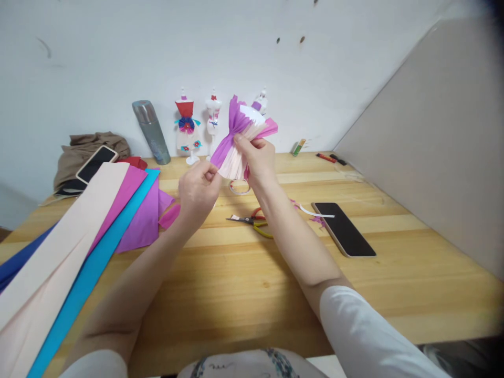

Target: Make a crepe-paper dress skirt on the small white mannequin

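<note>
A gathered crepe paper dress (236, 152) in purple, pale pink and magenta, with a white patch near its top, is held up above the table. My right hand (260, 157) pinches its narrow middle, thumb in front. Lower and to the left, my left hand (199, 189) is closed with its fingertips at the bottom purple edge. Below the paper lies a roll of tape or ring (239, 187), partly covered. Scissors (248, 220) with red and yellow handles rest on the table, half hidden by my right forearm.
Small mannequins (185, 126) stand along the wall, near a leaning thermos (151, 131). Crepe paper strips (74, 231) spread across the left side, with a phone (97, 163) on brown cloth behind. Another phone (346, 231) with a white strip lies right. A partition (429, 131) borders the table.
</note>
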The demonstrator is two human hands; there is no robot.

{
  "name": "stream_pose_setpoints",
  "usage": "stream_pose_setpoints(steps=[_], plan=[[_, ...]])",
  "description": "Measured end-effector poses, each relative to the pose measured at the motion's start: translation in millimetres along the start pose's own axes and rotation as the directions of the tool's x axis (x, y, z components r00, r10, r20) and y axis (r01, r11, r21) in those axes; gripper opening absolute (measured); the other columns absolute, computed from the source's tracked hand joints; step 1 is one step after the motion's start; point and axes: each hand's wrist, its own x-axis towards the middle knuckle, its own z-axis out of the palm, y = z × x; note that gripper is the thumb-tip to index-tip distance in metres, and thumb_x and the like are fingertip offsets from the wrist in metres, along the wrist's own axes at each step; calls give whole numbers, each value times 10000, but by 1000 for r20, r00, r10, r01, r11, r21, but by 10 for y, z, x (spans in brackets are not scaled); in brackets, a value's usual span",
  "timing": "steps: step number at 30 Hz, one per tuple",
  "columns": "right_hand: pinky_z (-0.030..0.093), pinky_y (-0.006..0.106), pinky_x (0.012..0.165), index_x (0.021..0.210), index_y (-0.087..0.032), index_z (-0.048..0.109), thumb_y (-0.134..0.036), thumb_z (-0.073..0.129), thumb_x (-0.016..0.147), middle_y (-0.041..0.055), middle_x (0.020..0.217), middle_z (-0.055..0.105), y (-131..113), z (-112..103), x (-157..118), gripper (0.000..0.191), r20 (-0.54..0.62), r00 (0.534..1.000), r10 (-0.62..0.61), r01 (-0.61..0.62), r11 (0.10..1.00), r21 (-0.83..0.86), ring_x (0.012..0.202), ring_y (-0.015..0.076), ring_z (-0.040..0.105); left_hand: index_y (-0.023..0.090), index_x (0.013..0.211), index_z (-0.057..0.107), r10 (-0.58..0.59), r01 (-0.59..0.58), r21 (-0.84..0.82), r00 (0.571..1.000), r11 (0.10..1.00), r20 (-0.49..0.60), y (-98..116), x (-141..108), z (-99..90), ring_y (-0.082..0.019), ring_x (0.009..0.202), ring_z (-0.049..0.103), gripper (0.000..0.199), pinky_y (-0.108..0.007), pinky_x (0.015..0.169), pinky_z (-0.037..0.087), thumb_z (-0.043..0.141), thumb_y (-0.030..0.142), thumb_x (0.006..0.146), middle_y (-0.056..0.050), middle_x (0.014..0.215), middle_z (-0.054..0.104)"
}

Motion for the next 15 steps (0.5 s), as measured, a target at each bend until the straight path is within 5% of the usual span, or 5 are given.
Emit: stream_pose_setpoints(steps=[9,15], plan=[[432,289,561,615,-196,599,-478,798,669,-4,607,590,44,-1,40,349,-13,999,-41,41,999,0,684,167,590,215,655,562,-174,189,-142,979,972,109,181,20,-117,-101,453,407,89,-262,517,304,592,156,715,64,481,453],[435,286,551,643,-197,623,-506,781,677,1,641,613,40,8,29,348,-7,999,-54,54,998,-10,696,172,605,205,640,573,-155,159,-80,987,984,48,145,1,-69,-94,457,378,139,-255,508,274,641,232,757,66,467,433]])
